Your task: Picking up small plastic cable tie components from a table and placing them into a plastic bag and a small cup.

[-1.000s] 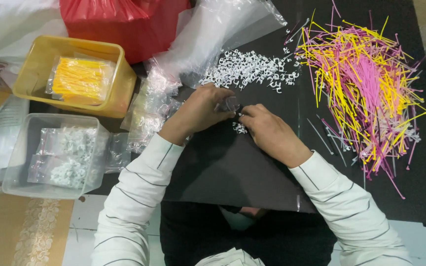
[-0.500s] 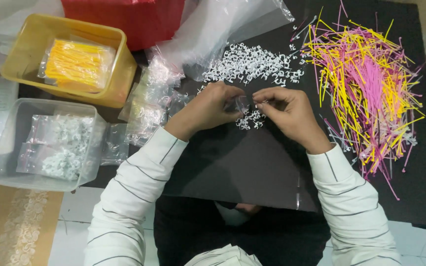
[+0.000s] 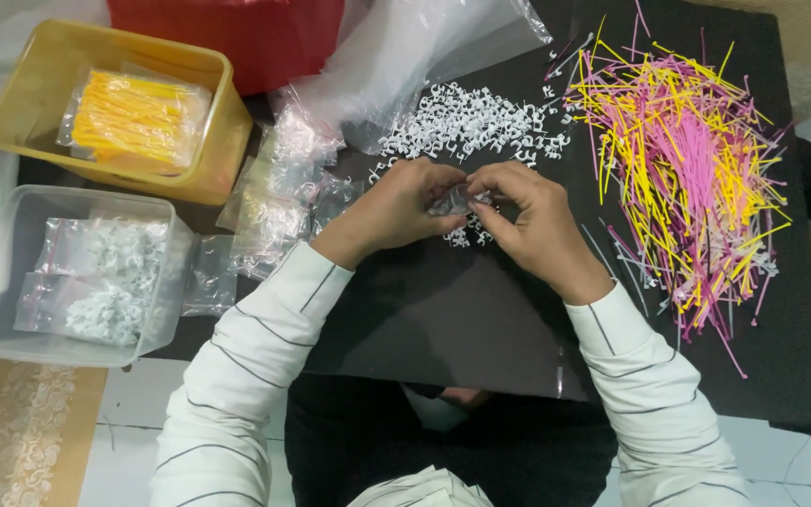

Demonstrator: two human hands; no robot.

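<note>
Both hands, left hand (image 3: 396, 208) and right hand (image 3: 527, 218), grip a small clear bag (image 3: 452, 199) mid-frame; filling step, I judge, sealing needs pinching.

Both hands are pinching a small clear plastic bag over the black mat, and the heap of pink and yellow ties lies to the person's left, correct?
Not quite: the head view shows the heap of pink and yellow ties to the person's right. Both the left hand and right hand do pinch the small clear plastic bag over the black mat.

The fingers (image 3: 481, 192) of both hands cover most of the small clear bag (image 3: 450, 200), so what is inside it cannot be seen, and the red bin (image 3: 227, 33) at the tabletop's far edge is cut off.
</note>
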